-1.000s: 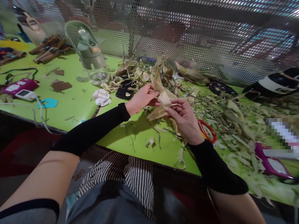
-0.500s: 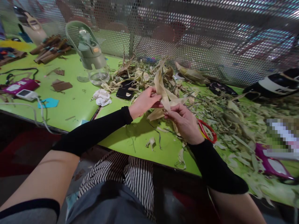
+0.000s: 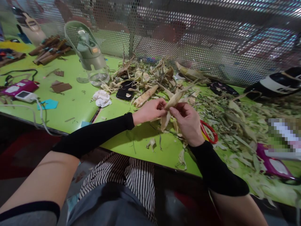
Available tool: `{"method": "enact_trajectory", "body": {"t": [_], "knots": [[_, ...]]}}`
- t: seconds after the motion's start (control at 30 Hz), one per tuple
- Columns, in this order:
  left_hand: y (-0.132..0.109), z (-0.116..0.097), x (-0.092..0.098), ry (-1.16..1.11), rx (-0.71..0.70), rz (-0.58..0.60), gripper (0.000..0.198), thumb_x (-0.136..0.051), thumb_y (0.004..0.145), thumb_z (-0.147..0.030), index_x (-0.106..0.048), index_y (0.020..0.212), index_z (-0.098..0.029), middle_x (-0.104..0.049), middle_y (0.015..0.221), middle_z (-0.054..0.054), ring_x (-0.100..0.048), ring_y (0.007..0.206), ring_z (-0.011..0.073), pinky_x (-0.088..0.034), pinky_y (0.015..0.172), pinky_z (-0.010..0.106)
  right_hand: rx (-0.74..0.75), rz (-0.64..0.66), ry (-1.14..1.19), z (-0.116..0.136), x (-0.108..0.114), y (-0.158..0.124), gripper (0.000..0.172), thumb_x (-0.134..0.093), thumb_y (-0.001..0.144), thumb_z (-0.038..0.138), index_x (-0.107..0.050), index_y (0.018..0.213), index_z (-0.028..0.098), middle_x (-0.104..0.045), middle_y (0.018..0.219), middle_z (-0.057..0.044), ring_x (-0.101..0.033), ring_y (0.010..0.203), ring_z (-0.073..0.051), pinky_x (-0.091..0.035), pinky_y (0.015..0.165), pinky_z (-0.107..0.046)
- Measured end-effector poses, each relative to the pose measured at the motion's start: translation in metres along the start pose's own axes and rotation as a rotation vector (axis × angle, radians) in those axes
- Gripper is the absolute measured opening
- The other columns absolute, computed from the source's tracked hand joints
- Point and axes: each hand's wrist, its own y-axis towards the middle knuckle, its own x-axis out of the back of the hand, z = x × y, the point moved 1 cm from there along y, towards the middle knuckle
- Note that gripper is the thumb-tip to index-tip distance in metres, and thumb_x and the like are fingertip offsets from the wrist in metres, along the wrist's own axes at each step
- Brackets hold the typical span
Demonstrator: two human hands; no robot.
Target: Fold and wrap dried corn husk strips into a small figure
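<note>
Both hands meet over the green table (image 3: 141,142), around a pale dried husk (image 3: 175,99) with pointed strips spreading up and down. My left hand (image 3: 152,110) pinches its left side near the middle. Fingers and thumb of my right hand (image 3: 187,121) close on its right side, almost touching the left fingertips. Behind my left hand lies a pale husk piece with brown spots (image 3: 147,95). Red-handled scissors (image 3: 209,131) rest beside my right wrist, partly hidden. A small curled scrap (image 3: 152,144) sits near the front edge.
Husk shreds (image 3: 225,116) cover the right side. A black phone (image 3: 125,90), crumpled tissue (image 3: 102,98) and green-lidded bottle (image 3: 90,59) stand or lie left of centre. Brown rolls (image 3: 49,50) lie far left. A perforated metal screen (image 3: 155,34) runs along the back.
The husk in my hands has turned: its upright strip now leans to the right, and another hangs below the fingers. The spotted piece behind my left hand is now exposed.
</note>
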Motion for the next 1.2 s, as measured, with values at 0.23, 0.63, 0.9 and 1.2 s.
{"method": "enact_trajectory", "body": {"t": [0.23,0.63,0.9,1.2], "knots": [[-0.003,-0.009,0.001,-0.014,0.056,-0.009,0.017,-0.064,0.097,-0.019,-0.054,0.084,-0.017,-0.060,0.071,-0.003,-0.054,0.061,0.0073,-0.049,0.067,0.024,-0.036,0.033,0.002,-0.003,0.002,0.001,0.025,-0.074,0.087,0.045,-0.064,0.083,0.022,-0.064,0.073,0.001,-0.055,0.065,-0.015,-0.047,0.061,-0.030],[0.001,-0.001,0.007,0.033,-0.031,-0.042,0.034,-0.084,0.084,-0.036,-0.058,0.078,-0.015,-0.063,0.075,0.000,-0.052,0.065,0.0085,-0.042,0.066,0.026,-0.053,0.044,-0.052,-0.007,-0.001,0.001,0.035,-0.074,0.086,0.055,-0.062,0.085,0.022,-0.062,0.074,0.001,-0.054,0.066,-0.015,-0.043,0.063,-0.031],[-0.001,-0.004,0.007,0.129,-0.025,-0.072,0.018,-0.073,0.090,-0.026,-0.062,0.081,-0.014,-0.066,0.078,0.001,-0.056,0.068,0.0091,-0.046,0.071,0.026,-0.032,0.081,-0.102,-0.001,0.002,0.001,0.027,-0.071,0.085,0.046,-0.058,0.080,0.023,-0.060,0.068,0.002,-0.051,0.062,-0.014,-0.041,0.059,-0.030],[0.000,-0.005,0.008,0.422,-0.086,-0.049,0.015,-0.068,0.087,-0.022,-0.059,0.076,-0.016,-0.069,0.076,0.001,-0.058,0.071,0.0113,-0.046,0.071,0.027,0.030,0.091,-0.279,0.009,0.002,-0.001,0.020,-0.065,0.083,0.039,-0.053,0.077,0.025,-0.057,0.064,0.001,-0.047,0.057,-0.014,-0.040,0.056,-0.030]]}}
